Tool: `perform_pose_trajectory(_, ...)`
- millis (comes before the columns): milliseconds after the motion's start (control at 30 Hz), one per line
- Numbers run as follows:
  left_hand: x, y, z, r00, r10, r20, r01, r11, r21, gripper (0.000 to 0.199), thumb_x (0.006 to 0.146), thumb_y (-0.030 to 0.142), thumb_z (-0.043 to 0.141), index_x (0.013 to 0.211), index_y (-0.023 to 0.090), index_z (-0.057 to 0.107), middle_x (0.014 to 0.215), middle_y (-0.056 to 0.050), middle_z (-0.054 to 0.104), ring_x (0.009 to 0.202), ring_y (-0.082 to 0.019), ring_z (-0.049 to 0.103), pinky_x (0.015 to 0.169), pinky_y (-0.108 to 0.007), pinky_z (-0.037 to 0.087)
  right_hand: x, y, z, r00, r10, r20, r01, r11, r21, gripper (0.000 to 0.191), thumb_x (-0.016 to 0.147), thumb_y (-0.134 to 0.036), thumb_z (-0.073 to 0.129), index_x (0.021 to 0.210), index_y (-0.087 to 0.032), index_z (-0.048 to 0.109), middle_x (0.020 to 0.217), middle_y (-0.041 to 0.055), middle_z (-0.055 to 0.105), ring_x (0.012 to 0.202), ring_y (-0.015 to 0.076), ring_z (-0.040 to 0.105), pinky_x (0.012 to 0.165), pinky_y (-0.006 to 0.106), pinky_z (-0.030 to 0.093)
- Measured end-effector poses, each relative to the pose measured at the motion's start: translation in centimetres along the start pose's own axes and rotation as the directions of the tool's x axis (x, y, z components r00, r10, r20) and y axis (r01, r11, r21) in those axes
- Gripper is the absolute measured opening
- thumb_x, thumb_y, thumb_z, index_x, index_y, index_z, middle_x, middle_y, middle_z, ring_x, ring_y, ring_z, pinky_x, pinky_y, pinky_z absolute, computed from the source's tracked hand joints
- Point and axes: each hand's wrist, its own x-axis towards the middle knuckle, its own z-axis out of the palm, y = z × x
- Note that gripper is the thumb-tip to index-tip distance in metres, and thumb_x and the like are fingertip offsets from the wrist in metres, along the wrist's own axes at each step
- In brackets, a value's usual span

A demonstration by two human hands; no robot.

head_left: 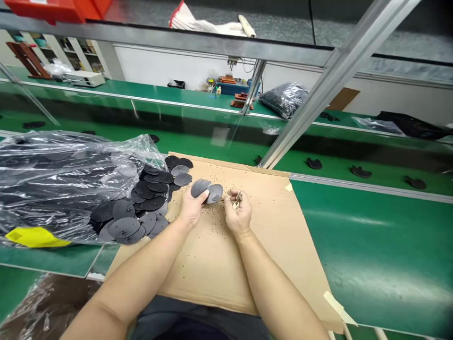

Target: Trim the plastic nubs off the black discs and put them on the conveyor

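My left hand (190, 208) pinches a few dark grey, rounded flat discs (214, 194), fanned out with the thumb on top. Just to its right, my right hand (239, 218) is closed round a small metal tool (238, 199); the fingers cover most of it, so its kind does not show. A small gap separates the tool from the discs. Below both hands lies a cardboard sheet (279, 250), sprinkled with tiny dark bits. To the left, a heap of similar black discs (124, 227) spills out of a clear plastic bag (67, 165).
A slanted metal post (318, 80) rises beyond the cardboard, under an overhead shelf holding a white glove (201, 23) and a red bin (56, 9). Several black curved parts (361, 172) lie on the green surface behind. A yellow piece (35, 237) sits by the bag.
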Motion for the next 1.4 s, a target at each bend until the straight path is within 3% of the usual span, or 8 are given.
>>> perform_pose_trajectory(100,-0.4,-0.2,0.4,0.995,0.096,-0.013,-0.095,0.995,0.022,0.047,0.058,0.012,0.08,0.1,0.016,0.063,0.099,-0.004,0.069,0.092,-0.014,0.064,0.089,-0.027,0.049,-0.2,-0.3,0.2,0.987,0.111,0.117,-0.128,0.98,0.153,0.026,0.086,-0.036,0.051,0.103,-0.017,0.054,0.084,0.0044,0.062,0.073,0.0155,0.059,0.074,0.031,0.051)
perform_pose_trajectory(167,-0.8,-0.3,0.5,0.996,0.079,0.033,-0.08,0.996,0.034,0.048,0.058,0.014,0.081,0.102,0.016,0.063,0.102,-0.005,0.069,0.096,-0.015,0.064,0.093,-0.03,0.047,-0.3,-0.4,0.3,0.978,0.125,0.166,-0.153,0.974,0.169,0.024,0.086,-0.038,0.053,0.098,-0.017,0.057,0.082,0.003,0.063,0.071,0.0145,0.058,0.072,0.029,0.05)
perform_pose_trajectory(367,-1.3,-0.6,0.2,0.975,-0.048,0.216,0.035,0.998,0.061,0.053,0.06,0.02,0.082,0.109,0.012,0.063,0.112,-0.012,0.068,0.107,-0.025,0.062,0.102,-0.042,0.042,-0.1,0.4,0.1,0.986,0.121,0.112,-0.139,0.975,0.171,0.019,0.083,-0.037,0.059,0.085,-0.019,0.057,0.069,-0.0015,0.057,0.061,0.0123,0.051,0.064,0.026,0.046)
perform_pose_trajectory(533,-1.3,-0.6,-0.1,0.95,-0.159,0.268,0.125,0.983,0.138,0.047,0.06,0.02,0.082,0.104,0.011,0.067,0.105,-0.011,0.07,0.099,-0.023,0.065,0.101,-0.044,0.043,0.0,0.3,0.0,0.995,0.04,0.089,-0.055,0.984,0.171,0.016,0.081,-0.033,0.061,0.089,-0.019,0.057,0.08,0.0016,0.061,0.073,0.0157,0.057,0.073,0.03,0.048)
perform_pose_trajectory(733,-1.0,-0.7,-0.1,0.969,-0.11,0.22,0.099,0.993,0.062,0.041,0.057,0.018,0.084,0.095,0.012,0.068,0.098,-0.008,0.072,0.094,-0.021,0.066,0.098,-0.042,0.045,0.0,0.2,0.0,0.998,-0.052,0.032,0.049,0.996,0.077,0.014,0.081,-0.031,0.061,0.089,-0.019,0.059,0.088,0.0047,0.059,0.082,0.0181,0.057,0.079,0.032,0.047)
perform_pose_trajectory(933,-1.1,-0.6,0.0,0.976,-0.061,0.208,0.055,0.998,0.033,0.041,0.059,0.02,0.083,0.096,0.013,0.068,0.099,-0.008,0.071,0.097,-0.022,0.065,0.098,-0.043,0.044,0.0,1.0,0.1,0.989,0.053,0.137,-0.065,0.995,0.08,0.019,0.082,-0.037,0.06,0.085,-0.019,0.057,0.073,-0.0001,0.057,0.066,0.014,0.052,0.066,0.028,0.045)
perform_pose_trajectory(1200,-0.9,-0.9,-0.1,0.986,-0.012,0.165,0.005,0.999,0.043,0.045,0.058,0.019,0.083,0.1,0.012,0.067,0.105,-0.01,0.07,0.103,-0.023,0.063,0.102,-0.042,0.042,-0.1,0.9,-0.1,0.986,0.028,0.166,-0.033,0.999,0.026,0.019,0.081,-0.037,0.061,0.077,-0.02,0.054,0.067,-0.0019,0.053,0.061,0.013,0.048,0.06,0.026,0.041)
perform_pose_trajectory(1400,-0.9,-0.6,-0.1,0.979,-0.09,0.181,0.078,0.995,0.07,0.046,0.058,0.022,0.083,0.099,0.012,0.068,0.102,-0.01,0.071,0.098,-0.023,0.065,0.099,-0.043,0.043,-0.1,0.5,-0.3,0.979,0.048,0.2,-0.074,0.99,0.123,0.018,0.082,-0.038,0.06,0.084,-0.019,0.058,0.069,-0.0019,0.056,0.06,0.0124,0.049,0.06,0.025,0.043)
